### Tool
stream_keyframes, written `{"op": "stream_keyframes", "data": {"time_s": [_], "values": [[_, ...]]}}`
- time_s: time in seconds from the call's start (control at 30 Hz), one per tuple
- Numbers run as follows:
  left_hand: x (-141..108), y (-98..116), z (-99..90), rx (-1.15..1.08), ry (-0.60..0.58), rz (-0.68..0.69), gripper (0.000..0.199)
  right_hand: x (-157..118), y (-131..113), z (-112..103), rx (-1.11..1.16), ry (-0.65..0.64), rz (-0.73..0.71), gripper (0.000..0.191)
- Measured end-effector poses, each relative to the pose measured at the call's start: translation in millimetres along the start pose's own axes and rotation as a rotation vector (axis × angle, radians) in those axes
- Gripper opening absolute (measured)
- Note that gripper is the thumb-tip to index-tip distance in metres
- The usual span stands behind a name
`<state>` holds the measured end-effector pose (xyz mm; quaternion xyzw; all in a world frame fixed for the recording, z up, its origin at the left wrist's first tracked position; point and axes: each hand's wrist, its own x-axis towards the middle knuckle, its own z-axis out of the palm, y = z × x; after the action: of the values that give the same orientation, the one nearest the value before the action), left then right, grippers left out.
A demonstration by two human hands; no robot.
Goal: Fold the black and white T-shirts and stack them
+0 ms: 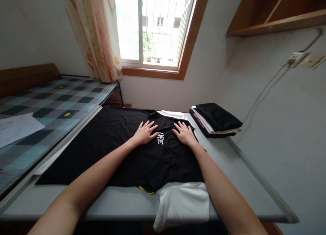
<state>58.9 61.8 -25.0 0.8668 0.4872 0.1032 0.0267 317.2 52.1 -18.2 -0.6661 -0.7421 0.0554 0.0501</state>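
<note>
A black T-shirt (pixel 112 136) with white lettering is spread across the table, its hem toward the left. My left hand (pixel 145 133) lies flat on it, fingers spread, just left of the lettering. On the other side of the print, my right hand (pixel 184 133) also rests flat with fingers apart, near the shirt's right end. A white garment (pixel 184 204) shows from under the black cloth; its sleeve hangs over the front table edge. A bit of yellow trim is visible at the black sleeve.
A stack of folded clothes (pixel 216 119) sits at the table's back right. The pale table (pixel 249 187) has a raised right edge against the wall. To the left is a bed with a checked cover (pixel 76 92) and paper sheets (pixel 19 128). A charger cable (pixel 259 95) hangs from a wall socket.
</note>
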Motion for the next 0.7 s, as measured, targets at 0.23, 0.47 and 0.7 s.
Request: {"op": "stream_keyframes", "data": {"time_s": [0.23,0.47,0.7], "values": [[-2,0,0.0,-0.064,0.131,0.048,0.053,0,6,1,0.005,0.024,-0.032,0.06],[-5,4,-2.1,-0.173,0.191,0.173,0.035,0,5,3,0.0,0.05,-0.036,0.059],[-35,-25,-10.5,-0.053,-0.014,0.036,0.052,-12,12,0,-0.029,0.015,-0.1,0.059]]}}
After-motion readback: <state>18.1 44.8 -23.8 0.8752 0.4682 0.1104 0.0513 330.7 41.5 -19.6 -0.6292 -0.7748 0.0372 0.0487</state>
